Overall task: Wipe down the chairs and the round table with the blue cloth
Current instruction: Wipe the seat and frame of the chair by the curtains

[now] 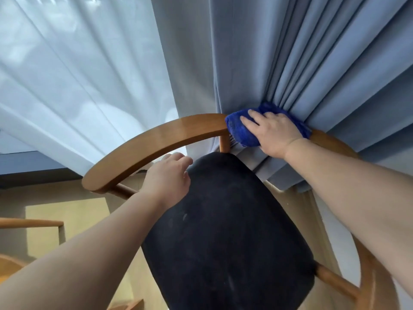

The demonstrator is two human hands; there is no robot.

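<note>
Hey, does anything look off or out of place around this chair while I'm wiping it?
One thing: the blue-grey curtain is bunched behind the chair's wooden backrest, pinched near the blue cloth under your right hand. The dark seat cushion shows faint pale smudges. Nothing looks broken or spilled.

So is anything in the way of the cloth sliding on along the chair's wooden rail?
Leftward, nothing visible: the rail is bare. Rightward, the blue curtain bunches against the rail just behind the cloth under the right hand.
</note>
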